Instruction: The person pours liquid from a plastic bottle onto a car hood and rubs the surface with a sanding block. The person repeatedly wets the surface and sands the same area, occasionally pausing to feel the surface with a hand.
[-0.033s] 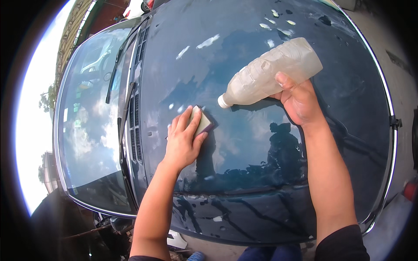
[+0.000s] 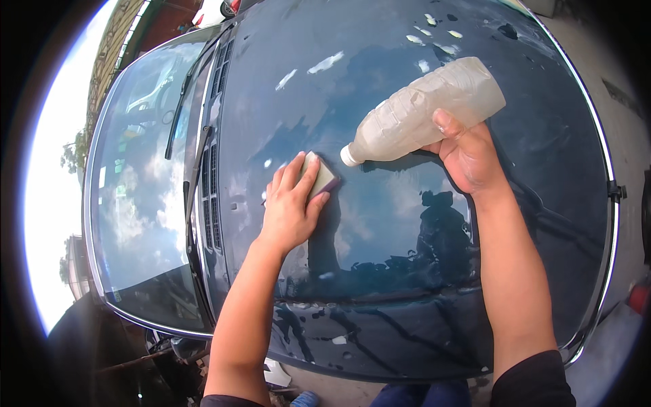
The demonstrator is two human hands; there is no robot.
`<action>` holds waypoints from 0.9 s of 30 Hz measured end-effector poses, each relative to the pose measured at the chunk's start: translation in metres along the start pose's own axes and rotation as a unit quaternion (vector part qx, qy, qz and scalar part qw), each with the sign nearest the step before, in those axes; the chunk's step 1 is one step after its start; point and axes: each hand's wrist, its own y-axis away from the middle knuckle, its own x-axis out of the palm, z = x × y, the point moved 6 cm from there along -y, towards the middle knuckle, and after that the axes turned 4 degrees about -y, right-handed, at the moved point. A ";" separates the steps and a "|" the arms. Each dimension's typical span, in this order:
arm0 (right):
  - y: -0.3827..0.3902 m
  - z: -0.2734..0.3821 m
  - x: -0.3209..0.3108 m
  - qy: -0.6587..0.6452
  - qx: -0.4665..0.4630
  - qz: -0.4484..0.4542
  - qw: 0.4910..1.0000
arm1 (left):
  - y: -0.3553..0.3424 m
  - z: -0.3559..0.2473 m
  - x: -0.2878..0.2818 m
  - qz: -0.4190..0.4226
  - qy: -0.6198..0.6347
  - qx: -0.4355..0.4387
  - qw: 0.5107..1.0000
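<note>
My left hand (image 2: 293, 203) presses a small block (image 2: 320, 178), pale grey on top with a purplish edge, flat against the dark blue car hood (image 2: 400, 230). It looks like a sanding block, and my fingers partly hide it. To its right, my right hand (image 2: 469, 152) grips a cloudy plastic bottle (image 2: 424, 108) by its body. The bottle is tilted, its white-tipped neck pointing down-left toward the block, just above the hood. Wet, glossy patches and reflections cover the paint around both hands.
Windshield (image 2: 146, 197) and wipers (image 2: 188, 234) lie to the left, beside black cowl vents (image 2: 210, 197). Several pale patches (image 2: 325, 63) mark the hood's far part. A chrome trim edge (image 2: 605, 271) bounds the hood at right.
My left hand and the block have slid slightly to the right and away from me across the hood. The bottle has shifted very slightly right.
</note>
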 end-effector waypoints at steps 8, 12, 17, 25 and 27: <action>0.001 0.005 -0.007 -0.008 0.001 -0.009 1.000 | 0.033 0.007 -0.002 0.031 0.006 0.012 0.999; -0.001 0.002 0.000 -0.011 0.006 0.007 1.000 | -0.019 -0.004 0.001 -0.005 0.009 0.005 1.000; 0.001 0.007 -0.007 0.007 0.002 -0.008 1.000 | 0.024 0.001 0.004 0.017 0.013 0.018 1.000; 0.002 0.003 -0.002 0.010 0.006 0.015 1.000 | 0.000 0.001 0.001 0.012 0.021 -0.005 1.000; 0.003 0.006 -0.004 0.010 0.006 0.010 1.000 | 0.027 0.004 0.000 0.029 0.009 0.004 1.000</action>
